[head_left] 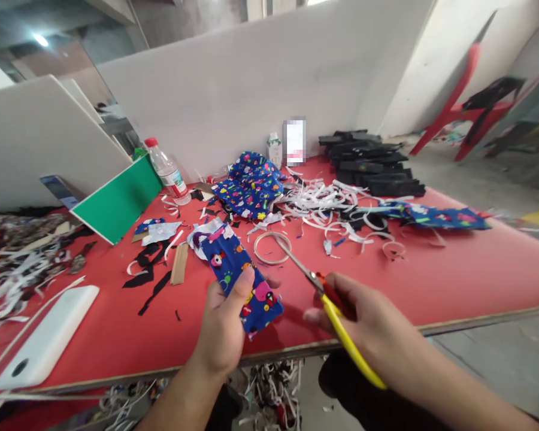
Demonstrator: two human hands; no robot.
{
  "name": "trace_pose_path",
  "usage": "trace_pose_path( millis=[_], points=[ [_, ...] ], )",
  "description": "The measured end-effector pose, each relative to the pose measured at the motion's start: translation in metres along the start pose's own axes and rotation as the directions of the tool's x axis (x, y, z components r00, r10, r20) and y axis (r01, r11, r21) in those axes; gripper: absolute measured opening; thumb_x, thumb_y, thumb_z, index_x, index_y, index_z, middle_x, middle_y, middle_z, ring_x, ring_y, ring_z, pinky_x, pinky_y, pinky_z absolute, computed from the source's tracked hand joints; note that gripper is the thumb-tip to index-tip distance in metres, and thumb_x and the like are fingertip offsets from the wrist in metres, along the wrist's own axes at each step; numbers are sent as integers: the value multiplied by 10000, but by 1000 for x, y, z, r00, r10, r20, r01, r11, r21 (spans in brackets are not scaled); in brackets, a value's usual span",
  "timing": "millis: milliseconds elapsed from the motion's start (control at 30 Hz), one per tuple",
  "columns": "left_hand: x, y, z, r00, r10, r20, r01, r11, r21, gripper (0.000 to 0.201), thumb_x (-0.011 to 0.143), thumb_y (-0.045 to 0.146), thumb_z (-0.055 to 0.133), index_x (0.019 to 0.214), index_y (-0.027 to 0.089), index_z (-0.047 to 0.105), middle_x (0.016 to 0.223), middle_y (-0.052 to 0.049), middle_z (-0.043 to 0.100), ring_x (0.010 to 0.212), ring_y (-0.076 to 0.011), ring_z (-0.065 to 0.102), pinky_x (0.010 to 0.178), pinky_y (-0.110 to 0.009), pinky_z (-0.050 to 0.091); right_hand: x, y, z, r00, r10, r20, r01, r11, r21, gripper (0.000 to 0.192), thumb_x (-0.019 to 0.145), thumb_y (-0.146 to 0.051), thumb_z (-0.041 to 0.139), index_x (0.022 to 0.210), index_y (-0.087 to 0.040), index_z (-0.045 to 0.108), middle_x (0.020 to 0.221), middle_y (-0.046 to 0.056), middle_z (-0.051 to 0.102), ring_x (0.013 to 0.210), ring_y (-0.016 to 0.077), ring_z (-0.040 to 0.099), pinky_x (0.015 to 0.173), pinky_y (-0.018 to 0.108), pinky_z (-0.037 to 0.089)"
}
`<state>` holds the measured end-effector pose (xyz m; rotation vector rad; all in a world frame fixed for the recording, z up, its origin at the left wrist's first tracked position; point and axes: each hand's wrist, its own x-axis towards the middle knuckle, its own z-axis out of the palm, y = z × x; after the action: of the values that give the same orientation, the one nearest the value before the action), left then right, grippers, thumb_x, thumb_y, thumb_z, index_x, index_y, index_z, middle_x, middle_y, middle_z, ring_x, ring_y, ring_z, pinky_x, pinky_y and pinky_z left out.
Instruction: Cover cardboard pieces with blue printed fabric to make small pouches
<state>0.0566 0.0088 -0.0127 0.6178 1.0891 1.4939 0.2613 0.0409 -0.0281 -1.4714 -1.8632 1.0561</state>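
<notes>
My left hand [227,323] grips a blue cartoon-print fabric piece [240,281], a flat folded strip, with the thumb pressed on its face. In my right hand [354,311] is a pair of scissors [336,323] with yellow and red handles. Their blades point up and left, away from the fabric, and look closed. Under the blade tip lies a pale ring-shaped roll [272,248] on the red table [377,269]. Beyond my left hand sits a crumpled heap of the same blue printed fabric [249,185].
White and black scraps [323,200] spread behind the scissors. Stacked black pieces [368,161] stand at the back right, near more blue fabric [440,215]. A plastic bottle [168,170], green board [119,197] and white power bank-like object [49,335] are on the left.
</notes>
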Motion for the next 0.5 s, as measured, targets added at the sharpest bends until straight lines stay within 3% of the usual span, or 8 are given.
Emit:
trace_pose_path(
  millis=[100, 200, 267, 367, 500],
  points=[
    [1, -4, -3, 999, 42, 22, -41, 999, -16, 288, 801, 412, 897, 907, 169, 783, 797, -46, 778, 649, -159, 726, 613, -256, 609, -11, -14, 5, 991, 60, 117, -52, 996, -69, 432, 806, -577, 747, 749, -249, 472, 640, -57, 530, 571, 137, 456, 511, 257, 374],
    [-2, -9, -2, 997, 81, 18, -80, 996, -43, 292, 796, 419, 899, 904, 177, 776, 753, -16, 736, 626, -141, 691, 601, -246, 591, -16, -24, 10, 990, 99, 102, -90, 992, -93, 411, 768, -538, 774, 769, -248, 483, 652, -46, 558, 574, 146, 481, 526, 265, 374],
    [-6, -12, 1, 997, 82, -6, -82, 996, -47, 340, 823, 502, 861, 877, 181, 762, 701, -7, 705, 579, -132, 659, 585, -248, 582, -16, -27, 13, 988, 88, 127, -87, 996, -11, 384, 766, -503, 783, 794, -243, 503, 667, -39, 583, 585, 145, 495, 533, 257, 381],
    [-12, -16, 6, 994, 99, -53, -103, 993, -62, 415, 812, 603, 833, 850, 198, 751, 687, -26, 717, 623, -179, 701, 630, -291, 605, -15, -25, 19, 981, 60, 186, -87, 986, 142, 330, 778, -458, 788, 830, -227, 557, 691, -23, 628, 595, 139, 491, 536, 244, 399],
    [-14, -19, 8, 993, 81, -82, -87, 994, -73, 448, 845, 669, 764, 854, 222, 739, 739, -59, 753, 791, -253, 767, 709, -332, 623, -17, -18, 25, 983, 46, 175, -73, 986, 150, 324, 789, -487, 777, 762, -218, 599, 628, -24, 588, 572, 145, 463, 508, 251, 371]
  ],
)
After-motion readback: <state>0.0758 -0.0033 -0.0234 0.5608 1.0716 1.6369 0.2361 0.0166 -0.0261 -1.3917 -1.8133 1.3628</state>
